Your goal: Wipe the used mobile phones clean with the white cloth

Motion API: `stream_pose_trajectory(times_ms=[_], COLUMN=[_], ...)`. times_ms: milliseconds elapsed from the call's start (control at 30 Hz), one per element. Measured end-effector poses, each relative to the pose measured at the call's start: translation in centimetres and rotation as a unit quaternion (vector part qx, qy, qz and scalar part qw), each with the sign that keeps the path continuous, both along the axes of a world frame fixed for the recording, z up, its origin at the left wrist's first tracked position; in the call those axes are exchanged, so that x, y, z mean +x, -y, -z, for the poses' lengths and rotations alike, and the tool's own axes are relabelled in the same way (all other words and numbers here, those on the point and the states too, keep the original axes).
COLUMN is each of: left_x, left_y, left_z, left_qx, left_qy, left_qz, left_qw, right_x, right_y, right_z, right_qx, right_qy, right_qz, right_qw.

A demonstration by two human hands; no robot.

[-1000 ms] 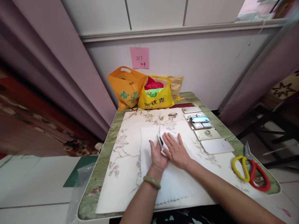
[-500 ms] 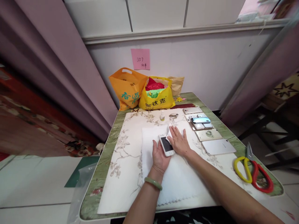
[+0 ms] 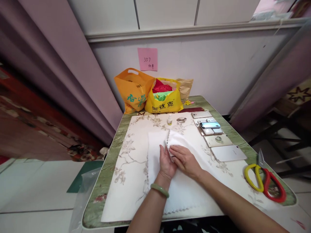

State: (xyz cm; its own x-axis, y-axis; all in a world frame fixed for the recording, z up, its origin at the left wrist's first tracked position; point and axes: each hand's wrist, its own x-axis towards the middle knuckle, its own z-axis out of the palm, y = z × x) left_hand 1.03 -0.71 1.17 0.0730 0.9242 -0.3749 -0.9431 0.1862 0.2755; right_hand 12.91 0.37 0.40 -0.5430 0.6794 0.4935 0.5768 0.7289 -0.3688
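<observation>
My left hand (image 3: 167, 165), a green bangle on its wrist, is palm up under a white smartphone (image 3: 166, 142) and holds it. A white cloth (image 3: 177, 138) with a scalloped edge is folded over the phone, so only slivers of its rim show. My right hand (image 3: 186, 160) grips the cloth, its fingers pressing it onto the phone's face. The rest of the cloth spreads beneath both hands on the floral mat (image 3: 132, 161). Beyond the hands stand a small bottle (image 3: 169, 120) and a pair of glasses (image 3: 181, 119).
Several phones lie along the right, among them a white phone (image 3: 228, 153) and a gold phone with a ring (image 3: 217, 140). Scissors (image 3: 263, 178) with yellow and red handles rest at the right edge. An orange bag (image 3: 134, 92) and a yellow bag (image 3: 165, 105) stand at the back.
My right hand has brought the cloth over the phone's screen, which was mostly uncovered before. My left hand stays nearly in place, still holding the phone.
</observation>
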Motion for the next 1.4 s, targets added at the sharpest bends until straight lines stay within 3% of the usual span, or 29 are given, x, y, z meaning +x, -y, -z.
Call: stream_pose_trajectory(times_ms=[167,300,533,700,900,1067,1267,1400], left_x=[-0.1,-0.2,0.1,0.0,-0.3,-0.3,0.2,0.2], left_y=[0.2,0.4,0.2,0.6,0.6,0.5,0.5,0.8], left_z=[-0.1,-0.2,-0.6,-0.7,-0.2,-0.2,-0.7,-0.7], left_qx=[0.013,-0.007,0.021,-0.016,0.009,0.005,-0.005,-0.013], left_qy=[-0.008,-0.033,-0.018,-0.003,-0.007,-0.043,-0.025,-0.027], left_qz=[0.024,0.03,0.008,0.055,0.047,0.066,0.012,0.038], left_qw=[1.0,0.999,1.0,0.998,0.999,0.997,1.0,0.999], right_x=[-1.2,-0.2,2.3,0.4,-1.1,0.1,0.6,-0.4], right_y=[-1.8,-1.1,3.5,3.0,-0.3,0.8,5.1,3.9], right_z=[-1.7,-1.2,-0.9,-1.8,-1.8,-0.7,0.2,-0.7], right_qx=[-0.082,-0.086,-0.004,-0.021,-0.049,-0.007,0.028,0.0], right_qy=[0.118,0.145,0.153,0.146,0.145,0.138,0.151,0.156], right_qz=[0.071,0.126,0.073,0.004,0.063,0.13,0.071,0.058], right_qw=[0.987,0.978,0.985,0.989,0.986,0.982,0.986,0.986])
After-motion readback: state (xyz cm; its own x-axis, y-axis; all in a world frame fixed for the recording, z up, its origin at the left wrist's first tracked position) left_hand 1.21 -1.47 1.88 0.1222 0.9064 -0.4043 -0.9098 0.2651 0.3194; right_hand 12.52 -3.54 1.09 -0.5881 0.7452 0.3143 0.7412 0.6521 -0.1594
